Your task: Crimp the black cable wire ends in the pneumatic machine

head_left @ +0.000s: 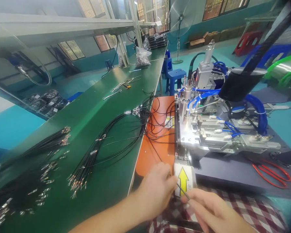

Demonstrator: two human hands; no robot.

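A thin black cable (pixel 182 190) runs between my two hands in front of a machine. My left hand (pixel 157 184) is closed around it, just over the near end of the orange plate (pixel 150 158). The fingertips of my right hand (pixel 208 205) pinch the same cable close to its end. Behind the hands, a white cover with a yellow arrow (pixel 183 178) sits at the machine's front. From my left hand the cable leads back toward a looped bundle of black cables (pixel 111 124) on the green table. The cable's tip is mostly hidden by my right fingers.
The metal press machine (pixel 191 129) with blue air hoses stands at the right. Red-handled scissors (pixel 273 173) lie on its dark base. More cable bundles (pixel 46 139) lie at the left of the green table (pixel 99 200). Wrenches (pixel 113 94) and a bag of small metal parts (pixel 142 58) are farther back.
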